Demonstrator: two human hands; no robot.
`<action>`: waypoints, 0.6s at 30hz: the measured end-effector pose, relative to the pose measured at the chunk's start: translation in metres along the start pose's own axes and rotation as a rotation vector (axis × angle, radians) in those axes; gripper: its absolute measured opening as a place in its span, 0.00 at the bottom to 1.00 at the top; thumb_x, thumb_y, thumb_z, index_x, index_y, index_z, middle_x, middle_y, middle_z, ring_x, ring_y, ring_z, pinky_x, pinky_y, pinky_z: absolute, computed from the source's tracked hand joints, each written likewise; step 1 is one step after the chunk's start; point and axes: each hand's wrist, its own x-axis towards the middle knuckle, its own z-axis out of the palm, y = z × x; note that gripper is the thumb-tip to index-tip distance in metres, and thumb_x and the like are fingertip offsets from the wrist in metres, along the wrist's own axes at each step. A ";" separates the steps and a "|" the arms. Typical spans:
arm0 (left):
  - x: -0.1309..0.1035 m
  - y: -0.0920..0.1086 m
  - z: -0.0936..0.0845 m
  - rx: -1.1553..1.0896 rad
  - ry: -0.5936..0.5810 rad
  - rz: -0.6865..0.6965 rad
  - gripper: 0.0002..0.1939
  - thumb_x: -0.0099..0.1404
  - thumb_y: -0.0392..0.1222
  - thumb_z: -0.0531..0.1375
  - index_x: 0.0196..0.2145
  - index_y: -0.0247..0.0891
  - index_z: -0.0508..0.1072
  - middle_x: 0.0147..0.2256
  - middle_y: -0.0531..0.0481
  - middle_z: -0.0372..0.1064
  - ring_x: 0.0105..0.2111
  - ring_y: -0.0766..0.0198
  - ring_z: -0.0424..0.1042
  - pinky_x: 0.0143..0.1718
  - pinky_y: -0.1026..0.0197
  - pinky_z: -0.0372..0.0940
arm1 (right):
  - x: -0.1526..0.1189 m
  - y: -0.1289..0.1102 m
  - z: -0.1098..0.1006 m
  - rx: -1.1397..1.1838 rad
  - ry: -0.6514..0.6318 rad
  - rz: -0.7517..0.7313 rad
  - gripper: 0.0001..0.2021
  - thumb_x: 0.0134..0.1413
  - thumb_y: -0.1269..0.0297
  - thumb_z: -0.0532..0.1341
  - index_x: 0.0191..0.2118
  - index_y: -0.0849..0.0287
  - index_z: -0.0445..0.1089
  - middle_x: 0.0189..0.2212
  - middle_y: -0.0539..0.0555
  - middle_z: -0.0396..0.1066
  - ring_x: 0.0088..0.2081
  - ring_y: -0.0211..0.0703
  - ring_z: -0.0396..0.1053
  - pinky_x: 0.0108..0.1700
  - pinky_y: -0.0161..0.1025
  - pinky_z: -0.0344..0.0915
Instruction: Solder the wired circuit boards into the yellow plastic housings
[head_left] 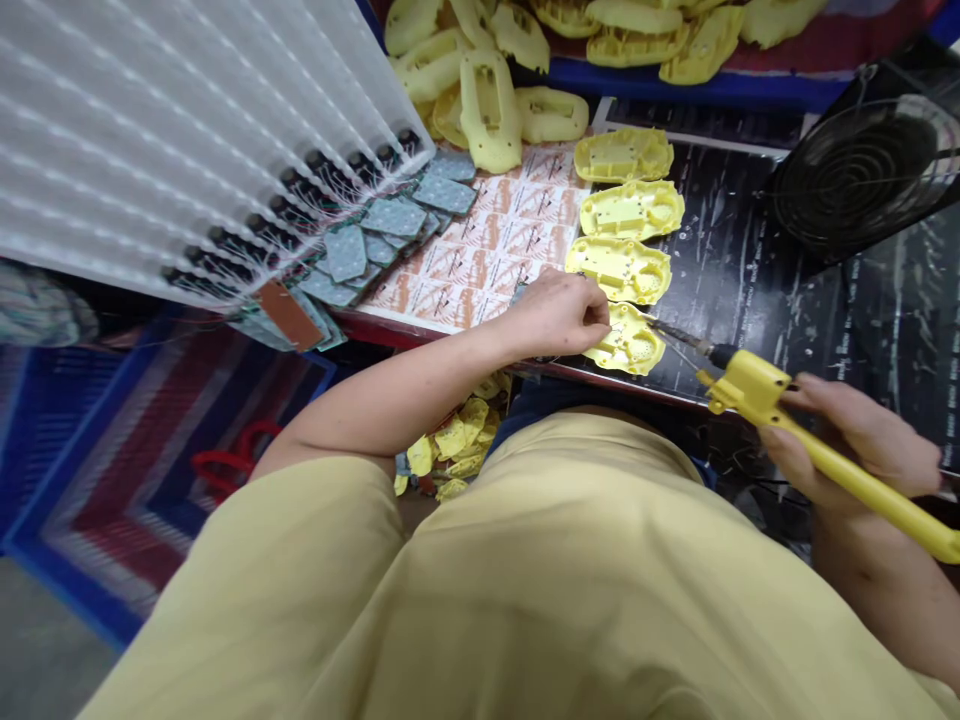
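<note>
My right hand is wrapped round a yellow soldering gun, whose dark tip and thin feed tube point left. The tip reaches the right edge of the nearest yellow plastic shell, at the front of the bench. My left hand is over that shell's left end, fingers curled and pinched together; what they hold is hidden. A small greyish piece shows beside the knuckles. Behind lie three more shells in a row: one yellow shell next to my hand, another shell, and the farthest shell.
A white ridged tray on the left holds black cylindrical parts with thin wires and grey boards. More yellow shells are piled behind. A black fan stands at right. Blue-edged baskets sit below left.
</note>
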 end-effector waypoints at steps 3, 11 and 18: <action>0.000 -0.001 0.000 0.017 -0.001 0.006 0.08 0.58 0.34 0.64 0.31 0.39 0.85 0.32 0.49 0.83 0.34 0.58 0.79 0.47 0.55 0.71 | 0.009 0.008 -0.003 0.070 0.022 -0.264 0.08 0.58 0.61 0.77 0.42 0.46 0.80 0.31 0.48 0.82 0.28 0.46 0.80 0.26 0.39 0.77; 0.001 -0.001 0.001 0.029 -0.009 -0.004 0.08 0.58 0.36 0.64 0.31 0.39 0.85 0.32 0.49 0.83 0.36 0.57 0.80 0.49 0.53 0.73 | 0.030 0.003 0.004 0.127 -0.071 -0.431 0.09 0.57 0.65 0.78 0.39 0.47 0.80 0.30 0.46 0.83 0.26 0.43 0.80 0.22 0.34 0.74; 0.001 -0.002 0.003 0.027 -0.001 -0.012 0.07 0.58 0.35 0.64 0.30 0.39 0.84 0.32 0.49 0.82 0.35 0.57 0.79 0.49 0.52 0.73 | 0.017 0.018 -0.003 0.140 -0.072 -0.328 0.05 0.61 0.57 0.76 0.37 0.45 0.81 0.30 0.47 0.82 0.27 0.43 0.80 0.26 0.35 0.76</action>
